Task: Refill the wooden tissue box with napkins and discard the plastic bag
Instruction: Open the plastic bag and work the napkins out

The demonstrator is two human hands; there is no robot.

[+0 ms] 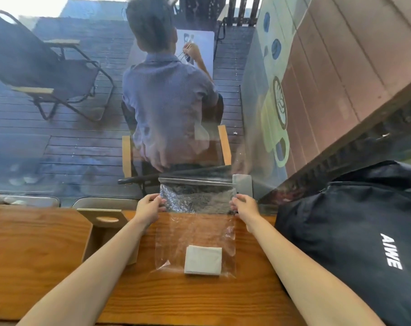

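Observation:
A clear zip-top plastic bag (195, 222) stands upright on the wooden table (35, 255), its closed top edge raised toward the window. My left hand (150, 209) pinches its upper left side and my right hand (244, 207) pinches its upper right side. A folded stack of white napkins (203, 260) lies inside at the bottom of the bag. The wooden tissue box (105, 234), with an oval slot in its top, stands just left of my left forearm.
A black bag (355, 238) with white lettering fills the table's right side. Straight ahead is a window pane; beyond it a person sits with their back turned on a chair, and a folding chair (46, 74) stands on the deck.

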